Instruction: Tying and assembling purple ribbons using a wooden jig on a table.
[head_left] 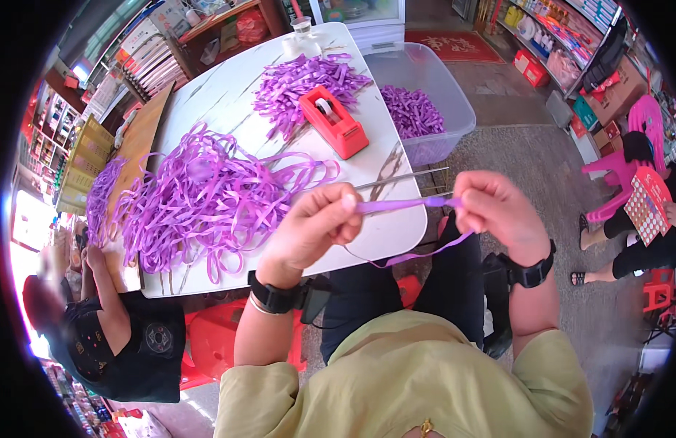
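A purple ribbon (pixel 403 205) is stretched between my hands, just past the table's near right corner. My left hand (pixel 319 223) pinches one end of the stretch, thumb against finger. My right hand (pixel 495 212) closes on the other end, and a loose loop of the ribbon hangs below. Behind the ribbon, a thin metal rod (pixel 407 177) sticks out past the table edge; its inner end is hidden by my left hand. A large tangled heap of purple ribbons (pixel 199 190) lies left of my left hand. A red tape dispenser (pixel 334 123) stands farther back on the table.
A pile of short purple ribbon pieces (pixel 308 84) lies behind the dispenser on the white marbled table (pixel 214 91). More pieces fill a clear plastic bin (pixel 454 109) at the table's right. A person in black (pixel 126 343) sits at the left; another person (pixel 615 252) is at the far right.
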A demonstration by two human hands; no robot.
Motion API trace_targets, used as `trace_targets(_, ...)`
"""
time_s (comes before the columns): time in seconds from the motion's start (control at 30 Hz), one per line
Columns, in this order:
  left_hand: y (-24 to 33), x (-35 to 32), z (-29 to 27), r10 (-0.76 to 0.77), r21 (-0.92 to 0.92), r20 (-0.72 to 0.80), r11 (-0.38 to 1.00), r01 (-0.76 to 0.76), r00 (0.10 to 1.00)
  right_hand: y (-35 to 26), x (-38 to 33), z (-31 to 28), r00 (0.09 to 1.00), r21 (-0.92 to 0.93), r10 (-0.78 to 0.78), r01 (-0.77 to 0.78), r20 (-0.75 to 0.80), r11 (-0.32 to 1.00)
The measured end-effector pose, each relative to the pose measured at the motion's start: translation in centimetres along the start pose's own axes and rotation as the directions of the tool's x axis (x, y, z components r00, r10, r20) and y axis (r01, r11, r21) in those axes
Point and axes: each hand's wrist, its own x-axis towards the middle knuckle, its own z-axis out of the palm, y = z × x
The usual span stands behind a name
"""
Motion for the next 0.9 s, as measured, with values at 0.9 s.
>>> trace_targets(0.9,-2.7,1.5,-1.8,-0.074,0.046,-0.066,0.996,0.077,0.995,3.2,-7.2,-8.9,0.984,0.131,0.074,-0.053,-0.165,0.990)
